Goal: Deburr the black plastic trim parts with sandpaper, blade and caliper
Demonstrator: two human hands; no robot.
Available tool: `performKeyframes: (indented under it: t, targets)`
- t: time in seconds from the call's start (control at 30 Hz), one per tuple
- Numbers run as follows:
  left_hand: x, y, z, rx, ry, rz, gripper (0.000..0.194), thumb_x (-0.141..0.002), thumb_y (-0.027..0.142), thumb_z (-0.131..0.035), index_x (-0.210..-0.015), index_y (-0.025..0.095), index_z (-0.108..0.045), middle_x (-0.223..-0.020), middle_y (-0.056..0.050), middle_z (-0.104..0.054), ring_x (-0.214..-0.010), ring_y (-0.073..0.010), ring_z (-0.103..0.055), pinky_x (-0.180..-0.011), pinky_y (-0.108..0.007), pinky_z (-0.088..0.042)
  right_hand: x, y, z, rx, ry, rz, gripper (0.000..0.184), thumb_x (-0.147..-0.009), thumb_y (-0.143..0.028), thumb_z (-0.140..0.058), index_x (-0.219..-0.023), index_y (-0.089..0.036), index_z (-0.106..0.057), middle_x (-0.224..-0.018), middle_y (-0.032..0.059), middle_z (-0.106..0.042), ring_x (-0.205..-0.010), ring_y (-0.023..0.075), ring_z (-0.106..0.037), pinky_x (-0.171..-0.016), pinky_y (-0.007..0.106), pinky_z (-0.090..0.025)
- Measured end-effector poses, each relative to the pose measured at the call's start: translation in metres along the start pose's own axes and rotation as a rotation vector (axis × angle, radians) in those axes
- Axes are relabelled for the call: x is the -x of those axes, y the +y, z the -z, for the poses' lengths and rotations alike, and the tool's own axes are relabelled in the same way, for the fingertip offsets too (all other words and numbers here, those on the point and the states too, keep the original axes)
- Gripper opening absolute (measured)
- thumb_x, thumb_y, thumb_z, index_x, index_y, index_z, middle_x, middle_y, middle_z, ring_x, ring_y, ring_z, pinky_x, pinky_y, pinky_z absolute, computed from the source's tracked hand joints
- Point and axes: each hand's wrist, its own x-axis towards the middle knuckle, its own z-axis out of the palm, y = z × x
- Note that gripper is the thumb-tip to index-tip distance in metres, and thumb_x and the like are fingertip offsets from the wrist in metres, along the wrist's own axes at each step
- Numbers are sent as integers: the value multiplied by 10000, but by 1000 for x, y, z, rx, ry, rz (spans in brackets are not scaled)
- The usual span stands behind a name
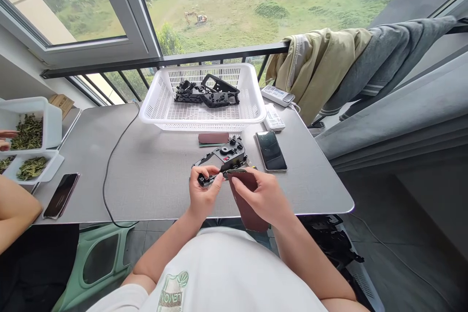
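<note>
Your left grip point(203, 196) is clenched around the near end of a black moulded plastic housing point(227, 154), fingers curled over its top. The housing sits just above the front of the grey tabletop point(146, 175), directly ahead of your chest. Its long axis runs diagonally, from the low end in your left grip up and away to the right. You cannot tell from this view whether it is resting on the tabletop or lifted clear of it.

Your right grip point(262, 198) is closed on a flat maroon slab point(247, 204), shaped like a phone, with the thumb and fingers across its face. The slab's long axis tilts from your body toward the housing, and its far edge lies against or just beside the housing's right side; the overlap hides which.

The left grip is the nearer to the housing. Straight ahead stands a white plastic basket point(256, 108) holding more black moulded parts point(206, 92), and a black phone point(271, 151) lies to the right.
</note>
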Motion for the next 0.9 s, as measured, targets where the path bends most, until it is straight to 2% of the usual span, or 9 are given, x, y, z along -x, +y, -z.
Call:
performKeyframes:
  t: [0.13, 0.27, 0.43, 0.53, 0.7, 0.8, 0.9]
  targets:
    - [-3, 3, -4, 29, 112, 41, 403, -712, 349, -766, -728, 214, -387, -727, 28, -654, -598, -104, -632, -596, -267, -568, 1, -2, -5, -6, -13, 20, 172, -819, -265, -537, -715, -178, -643, -611, 9, -653, -553, 143, -553, -545, 242, -441]
    - [-5, 5, -3, 77, 171, 98, 426, -713, 387, -761, -692, 211, -374, -635, 55, -612, -513, -87, -593, -549, -253, -554, 2, -1, -7, -16, 11, 26, 184, -815, -274, -541, -674, -180, -615, -573, -3, -614, -528, 135, -525, -536, 239, -431]
    - [-6, 3, 2, 140, 208, 206, 406, -713, 452, -746, -692, 201, -427, -683, 30, -593, -706, -123, -647, -548, -214, -542, 2, 2, -6, -200, -15, -54, 164, -806, -310, -562, -757, -175, -642, -631, 4, -651, -541, 137, -545, -519, 237, -443]
    - [-5, 4, 3, 150, 204, 231, 404, -719, 477, -735, -704, 198, -443, -726, 18, -600, -752, -128, -651, -570, -216, -547, 2, 2, -5, -223, -17, -64, 172, -802, -318, -568, -760, -171, -646, -632, 5, -650, -546, 137, -547, -515, 235, -446]
    - [-2, 6, 1, 104, 167, 184, 399, -745, 505, -707, -720, 204, -446, -727, 11, -599, -783, -148, -651, -583, -243, -554, 4, 0, -6, -130, 18, -20, 193, -818, -316, -556, -726, -171, -642, -595, 2, -631, -535, 135, -535, -522, 242, -443]
    - [1, 6, 1, 12, 103, 99, 335, -824, 514, -619, -785, 210, -481, -827, -23, -648, -806, -154, -653, -616, -270, -556, 5, -2, -11, -63, 51, 50, 176, -830, -287, -543, -742, -181, -653, -600, 1, -638, -522, 133, -539, -523, 242, -438]
    - [4, 5, 2, -134, 48, -16, 265, -890, 473, -543, -841, 216, -499, -908, -51, -672, -863, -165, -652, -729, -323, -549, 6, -3, -18, 43, 82, 97, 160, -841, -256, -531, -744, -196, -644, -618, 8, -657, -524, 138, -553, -546, 248, -443]
